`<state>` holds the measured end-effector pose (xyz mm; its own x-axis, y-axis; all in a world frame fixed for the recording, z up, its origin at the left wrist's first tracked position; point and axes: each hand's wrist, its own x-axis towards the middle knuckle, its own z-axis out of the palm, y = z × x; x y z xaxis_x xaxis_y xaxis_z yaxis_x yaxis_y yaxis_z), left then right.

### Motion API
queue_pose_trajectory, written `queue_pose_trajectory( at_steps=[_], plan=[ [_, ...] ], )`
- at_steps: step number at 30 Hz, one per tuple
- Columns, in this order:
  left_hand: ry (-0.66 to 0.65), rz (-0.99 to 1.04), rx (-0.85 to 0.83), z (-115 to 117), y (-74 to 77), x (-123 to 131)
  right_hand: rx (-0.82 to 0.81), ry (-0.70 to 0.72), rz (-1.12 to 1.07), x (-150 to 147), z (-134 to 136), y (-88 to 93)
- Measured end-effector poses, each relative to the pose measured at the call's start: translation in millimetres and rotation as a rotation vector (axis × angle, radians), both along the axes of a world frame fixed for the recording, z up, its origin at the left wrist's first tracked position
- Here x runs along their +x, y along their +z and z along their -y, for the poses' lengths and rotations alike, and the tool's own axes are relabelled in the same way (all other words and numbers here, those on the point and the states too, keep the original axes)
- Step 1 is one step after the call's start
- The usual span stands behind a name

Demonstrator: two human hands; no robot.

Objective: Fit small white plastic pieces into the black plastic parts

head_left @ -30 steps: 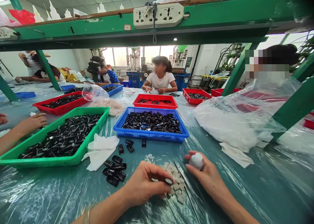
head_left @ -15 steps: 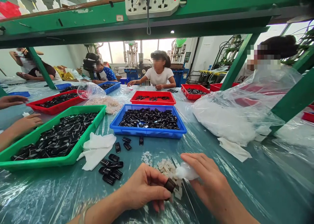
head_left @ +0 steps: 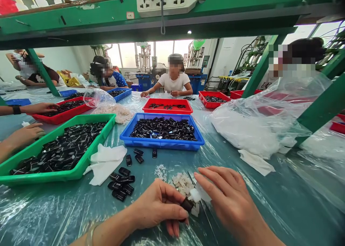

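My left hand (head_left: 159, 204) pinches a small black plastic part (head_left: 187, 204) between thumb and fingers. Close to its right, my right hand (head_left: 226, 194) has its fingers around a small translucent white squeeze bottle (head_left: 202, 192), partly hidden by them. The bottle's white end points at the black part; whether they touch I cannot tell. Under and behind the hands lies a heap of small whitish pieces (head_left: 181, 183). A thin metal tool (head_left: 208, 217), perhaps tweezers, lies beside it. Several glossy black parts (head_left: 121, 185) sit loose left of my left hand.
Ahead stand a blue tray (head_left: 161, 144) and a green tray (head_left: 83, 168), both with many black parts. A white cloth (head_left: 106, 163) lies between them. A large plastic bag (head_left: 248, 131) is at right. A green shelf beam (head_left: 81, 26) crosses overhead. Co-workers' hands (head_left: 24, 136) work at left.
The squeeze bottle in my right hand has turned and come nearer the black part. A co-worker's hand at left has reached into the red tray. My left hand stays almost still.
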<state>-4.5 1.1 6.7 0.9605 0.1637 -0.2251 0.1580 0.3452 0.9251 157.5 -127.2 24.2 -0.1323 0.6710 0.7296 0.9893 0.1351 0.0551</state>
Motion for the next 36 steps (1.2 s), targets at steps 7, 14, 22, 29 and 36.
queue_pose_trajectory(
  at_steps=[7,14,22,29,36],
  plan=[
    [-0.027,-0.045,-0.01,0.9,0.3,0.7,0.04,-0.007,-0.046,-5.5,-0.7,-5.4],
    [-0.027,-0.067,0.003,1.1,1.9,0.1,0.034,0.079,-0.036,-3.2,0.1,-3.0],
    [-0.019,-0.049,-0.005,1.7,2.8,-0.3,0.018,0.104,-0.05,0.7,-0.1,-7.8],
    [-0.018,-0.05,-0.01,2.2,2.8,-1.2,0.024,0.122,-0.04,2.3,-0.3,-4.2],
    [-0.027,-0.048,-0.015,2.4,5.1,-1.5,0.003,0.136,-0.037,3.5,0.3,-2.8]
  ],
)
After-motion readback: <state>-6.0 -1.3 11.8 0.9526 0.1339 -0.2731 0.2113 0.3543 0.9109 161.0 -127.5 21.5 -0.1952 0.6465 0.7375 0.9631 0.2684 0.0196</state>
